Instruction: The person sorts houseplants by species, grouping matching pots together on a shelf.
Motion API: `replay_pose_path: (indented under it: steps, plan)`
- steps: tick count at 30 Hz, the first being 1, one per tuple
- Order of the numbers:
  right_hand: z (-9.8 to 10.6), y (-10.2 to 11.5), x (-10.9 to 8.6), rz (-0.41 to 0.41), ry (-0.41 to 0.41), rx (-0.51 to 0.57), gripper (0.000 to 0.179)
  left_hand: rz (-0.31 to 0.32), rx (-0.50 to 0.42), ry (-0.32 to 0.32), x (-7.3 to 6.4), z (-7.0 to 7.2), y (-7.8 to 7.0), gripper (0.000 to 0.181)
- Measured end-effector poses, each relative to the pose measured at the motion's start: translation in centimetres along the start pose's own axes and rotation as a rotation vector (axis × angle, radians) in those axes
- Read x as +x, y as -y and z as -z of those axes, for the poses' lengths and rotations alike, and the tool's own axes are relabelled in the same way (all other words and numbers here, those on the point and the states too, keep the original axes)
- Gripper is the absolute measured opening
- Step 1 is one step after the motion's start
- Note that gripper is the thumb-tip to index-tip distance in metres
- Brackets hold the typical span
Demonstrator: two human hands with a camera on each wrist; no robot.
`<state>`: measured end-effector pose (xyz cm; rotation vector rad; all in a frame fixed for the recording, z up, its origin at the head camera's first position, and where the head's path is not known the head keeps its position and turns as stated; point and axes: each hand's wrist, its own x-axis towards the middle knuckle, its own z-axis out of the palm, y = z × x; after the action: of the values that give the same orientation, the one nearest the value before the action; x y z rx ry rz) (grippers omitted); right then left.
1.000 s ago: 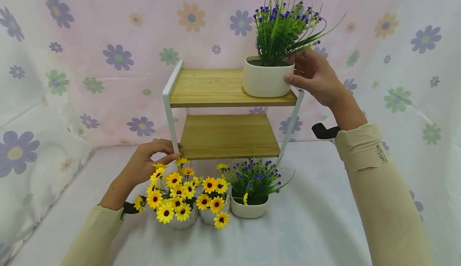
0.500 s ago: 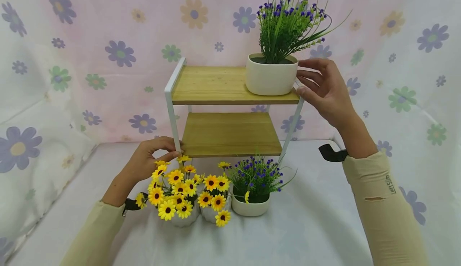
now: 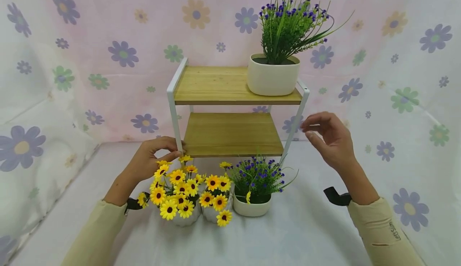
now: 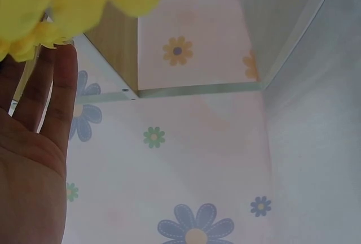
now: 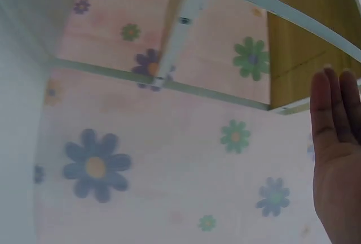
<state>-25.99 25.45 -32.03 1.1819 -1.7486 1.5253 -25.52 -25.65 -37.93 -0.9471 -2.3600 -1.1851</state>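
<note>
- Left hand has thumb and fingers pinched on the left front leg of the rack, right about where the lower board sits.
- Right hand is just hanging in the air, holding nothing, fingers together and loosely bent, thumb apart. It's super close to the right front leg, looks like a small gap though.
- The top planter, white with purple flowers and long grass, sits upright at the right end of the upper board.
- Another purple-flowered one, the lower planter, stands on the white table in front of the rack.
- Left of that, two pots of yellow flowers: the middle pot and the left pot, whose blooms reach the left wrist.
</note>
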Motion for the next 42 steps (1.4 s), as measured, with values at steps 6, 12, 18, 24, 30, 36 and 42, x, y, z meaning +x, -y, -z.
replay_pose_path:
  steps: [6,12,18,24,30,36,42]
  plan:
    - [-0.8,-1.6,-4.3,-0.097,0.122,-0.006,0.024,0.000,-0.017,-0.001,-0.3,-0.1,0.0,0.028]
    - [-1.7,-3.0,-6.0,-0.336,0.406,-0.061,0.024,-0.003,-0.020,-0.015,-0.5,0.0,-0.2,0.029]
    - [-2.5,-4.1,-7.2,-0.491,0.649,-0.075,0.023,-0.016,-0.027,-0.026,-0.8,0.1,0.0,0.030]
    - [-3.5,-3.7,-8.3,-0.585,0.764,-0.070,0.050,-0.017,-0.019,-0.025,-0.7,0.0,0.0,0.030]
    - [-5.8,-3.4,-9.1,-0.554,0.751,-0.231,0.075,-0.012,-0.015,-0.021,-0.6,0.0,-0.1,0.029]
    - [-6.9,-4.0,-10.1,-0.564,0.680,-0.184,0.068,-0.012,-0.004,-0.023,-0.3,0.0,-0.2,0.028]
    - [-7.2,-4.3,-11.1,-0.599,0.642,-0.175,0.088,0.006,0.000,-0.015,-0.2,-0.1,-0.2,0.026]
